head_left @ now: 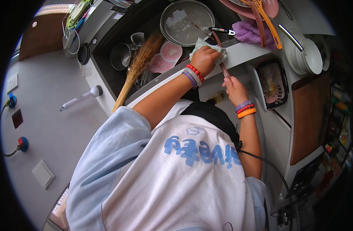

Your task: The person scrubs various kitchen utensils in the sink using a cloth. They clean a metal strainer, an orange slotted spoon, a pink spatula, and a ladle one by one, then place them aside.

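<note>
My left hand (205, 59) closes over a crumpled pale-green cloth (203, 44), wrapped around a long brownish-pink utensil (225, 70). Lower down, my right hand (236, 90) grips one end of that utensil, which slants across the front rim of the sink; its far end shows just past the cloth. Behind the cloth, a round metal pan (190, 24) with cloudy water stands in the dark sink (104, 52). Close to the cloth lies a tool with a black-and-white handle (221, 30). The left hand and cloth hide the utensil's middle.
Left in the sink are a straw whisk broom (136, 68), a pink divided plate (165, 57) and a metal pot (120, 56). Rightward sit a purple cloth (245, 31), an orange slotted utensil (270, 24), white bowls (312, 56), an open waste bin (271, 80) and a wooden board (310, 118).
</note>
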The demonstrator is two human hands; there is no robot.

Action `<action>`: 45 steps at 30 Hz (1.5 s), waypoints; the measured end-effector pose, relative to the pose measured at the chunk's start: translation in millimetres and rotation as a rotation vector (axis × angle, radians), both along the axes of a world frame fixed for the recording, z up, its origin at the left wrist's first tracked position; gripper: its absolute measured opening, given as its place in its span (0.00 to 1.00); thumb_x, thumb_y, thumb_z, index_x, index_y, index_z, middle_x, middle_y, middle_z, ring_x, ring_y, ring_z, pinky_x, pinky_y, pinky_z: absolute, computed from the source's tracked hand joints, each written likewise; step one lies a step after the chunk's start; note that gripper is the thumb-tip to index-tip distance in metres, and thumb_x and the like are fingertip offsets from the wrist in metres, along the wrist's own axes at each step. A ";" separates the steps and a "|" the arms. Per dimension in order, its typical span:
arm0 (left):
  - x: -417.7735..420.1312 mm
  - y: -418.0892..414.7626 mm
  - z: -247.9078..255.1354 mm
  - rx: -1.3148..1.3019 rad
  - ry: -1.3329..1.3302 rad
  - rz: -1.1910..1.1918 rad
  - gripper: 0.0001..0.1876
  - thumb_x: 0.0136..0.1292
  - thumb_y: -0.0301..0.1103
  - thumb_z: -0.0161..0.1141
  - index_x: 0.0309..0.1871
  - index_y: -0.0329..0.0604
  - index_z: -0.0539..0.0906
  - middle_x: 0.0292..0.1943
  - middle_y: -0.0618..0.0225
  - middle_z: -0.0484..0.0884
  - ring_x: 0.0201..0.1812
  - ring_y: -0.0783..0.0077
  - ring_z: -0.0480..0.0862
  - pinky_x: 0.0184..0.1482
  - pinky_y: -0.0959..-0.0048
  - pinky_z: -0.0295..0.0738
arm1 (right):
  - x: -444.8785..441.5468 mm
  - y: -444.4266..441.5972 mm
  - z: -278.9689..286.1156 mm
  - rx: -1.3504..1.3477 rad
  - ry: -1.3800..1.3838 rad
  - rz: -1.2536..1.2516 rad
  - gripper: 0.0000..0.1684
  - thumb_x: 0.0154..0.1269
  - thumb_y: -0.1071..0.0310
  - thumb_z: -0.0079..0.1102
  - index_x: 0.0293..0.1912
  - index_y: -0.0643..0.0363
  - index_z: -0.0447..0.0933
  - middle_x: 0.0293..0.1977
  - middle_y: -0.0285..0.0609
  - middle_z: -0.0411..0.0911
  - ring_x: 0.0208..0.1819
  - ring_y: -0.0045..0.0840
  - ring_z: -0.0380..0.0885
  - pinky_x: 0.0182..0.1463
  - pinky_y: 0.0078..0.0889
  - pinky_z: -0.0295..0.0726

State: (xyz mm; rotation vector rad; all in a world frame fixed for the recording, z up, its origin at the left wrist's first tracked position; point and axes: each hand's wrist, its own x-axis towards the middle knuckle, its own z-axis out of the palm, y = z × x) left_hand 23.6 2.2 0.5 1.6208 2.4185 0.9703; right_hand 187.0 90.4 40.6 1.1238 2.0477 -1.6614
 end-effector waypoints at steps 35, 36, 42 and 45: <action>-23.0 -21.5 -7.1 -0.051 0.063 0.134 0.19 0.38 0.21 0.59 0.39 0.45 0.81 0.36 0.64 0.82 0.42 0.60 0.79 0.44 0.67 0.77 | -1.5 -13.7 2.4 0.143 -0.038 -0.018 0.22 0.67 0.53 0.47 0.28 0.63 0.72 0.22 0.47 0.77 0.26 0.40 0.76 0.31 0.37 0.73; -16.8 -21.7 -8.9 -0.023 0.097 0.083 0.17 0.40 0.21 0.57 0.38 0.44 0.81 0.37 0.63 0.81 0.41 0.60 0.79 0.43 0.67 0.77 | -4.0 -13.1 5.6 0.140 -0.042 -0.008 0.22 0.68 0.53 0.47 0.28 0.63 0.72 0.22 0.47 0.77 0.25 0.40 0.76 0.31 0.37 0.73; -9.5 -21.4 -14.0 0.041 0.209 0.086 0.08 0.48 0.27 0.55 0.34 0.44 0.79 0.32 0.67 0.79 0.39 0.64 0.80 0.35 0.68 0.79 | -3.9 -13.1 4.9 0.032 -0.084 -0.052 0.22 0.68 0.53 0.46 0.28 0.62 0.71 0.18 0.41 0.73 0.20 0.29 0.73 0.27 0.32 0.71; -35.2 -12.4 -23.5 -0.105 0.133 0.164 0.14 0.44 0.23 0.57 0.38 0.45 0.80 0.35 0.64 0.80 0.39 0.60 0.80 0.42 0.66 0.77 | -4.5 -11.8 12.8 -0.109 -0.071 -0.097 0.21 0.68 0.54 0.47 0.27 0.61 0.71 0.16 0.37 0.70 0.18 0.22 0.69 0.25 0.29 0.68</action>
